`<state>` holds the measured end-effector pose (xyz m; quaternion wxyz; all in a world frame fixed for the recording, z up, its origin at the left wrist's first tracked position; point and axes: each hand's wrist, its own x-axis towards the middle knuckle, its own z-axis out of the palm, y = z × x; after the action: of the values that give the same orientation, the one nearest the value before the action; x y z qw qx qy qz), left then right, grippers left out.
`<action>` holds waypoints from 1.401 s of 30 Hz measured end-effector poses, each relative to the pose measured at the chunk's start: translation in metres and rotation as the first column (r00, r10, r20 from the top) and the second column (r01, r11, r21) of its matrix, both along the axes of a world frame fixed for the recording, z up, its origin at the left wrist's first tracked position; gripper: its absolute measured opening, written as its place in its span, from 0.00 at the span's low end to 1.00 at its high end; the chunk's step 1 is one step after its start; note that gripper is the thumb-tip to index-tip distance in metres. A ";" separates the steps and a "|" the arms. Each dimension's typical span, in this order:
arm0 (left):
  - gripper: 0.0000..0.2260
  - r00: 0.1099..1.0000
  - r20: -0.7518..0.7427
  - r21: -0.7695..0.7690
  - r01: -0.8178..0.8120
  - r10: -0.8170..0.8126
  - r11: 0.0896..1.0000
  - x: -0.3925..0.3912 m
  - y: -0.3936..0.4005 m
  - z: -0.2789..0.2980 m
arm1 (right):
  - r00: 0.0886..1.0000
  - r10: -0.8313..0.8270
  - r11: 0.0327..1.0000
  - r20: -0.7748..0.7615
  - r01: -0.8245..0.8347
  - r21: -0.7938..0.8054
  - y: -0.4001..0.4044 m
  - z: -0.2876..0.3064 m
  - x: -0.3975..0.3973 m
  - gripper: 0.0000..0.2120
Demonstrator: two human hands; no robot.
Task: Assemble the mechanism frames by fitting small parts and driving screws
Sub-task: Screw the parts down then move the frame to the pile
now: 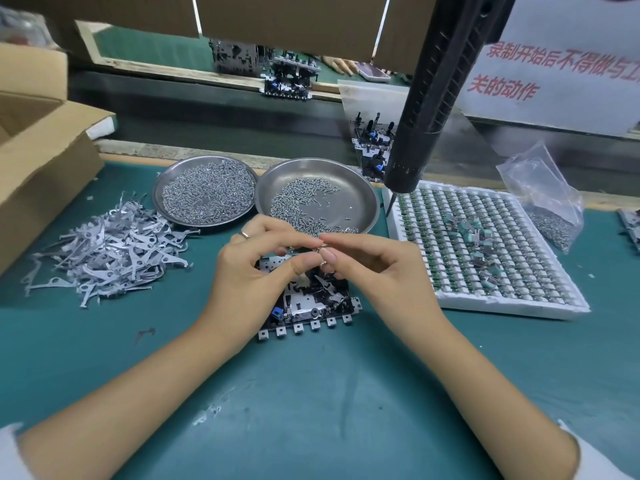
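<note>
A metal mechanism frame (308, 306) lies on the green mat in front of me, partly hidden by my hands. My left hand (252, 268) and my right hand (367, 265) meet just above its far edge. Their fingertips pinch a tiny metal part (321, 250) between them; what kind of part it is I cannot tell. Two steel dishes hold screws: a full left dish (162, 188) and a half-filled right dish (363, 199). A black electric screwdriver (429, 109) hangs down at the right, its bit over the white tray's corner.
A heap of flat grey metal levers (110, 247) lies at the left, beside an open cardboard box (38, 168). A white foam tray (485, 251) of small green parts sits at the right, with a plastic bag of screws (543, 202). More frames (372, 147) stand behind the dishes.
</note>
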<state>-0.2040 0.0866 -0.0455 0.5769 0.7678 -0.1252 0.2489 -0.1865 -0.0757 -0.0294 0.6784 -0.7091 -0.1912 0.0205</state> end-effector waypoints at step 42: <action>0.06 0.995 -0.092 0.173 -0.025 0.041 0.985 -0.029 0.029 0.004 | 0.629 0.301 0.806 0.717 0.234 -0.544 -0.002 -0.026 -0.007 0.03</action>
<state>-0.2333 0.1152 -0.0419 0.5095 0.8277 -0.1059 0.2098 -0.1940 -0.0776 -0.0556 0.2717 -0.8166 -0.4618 -0.2149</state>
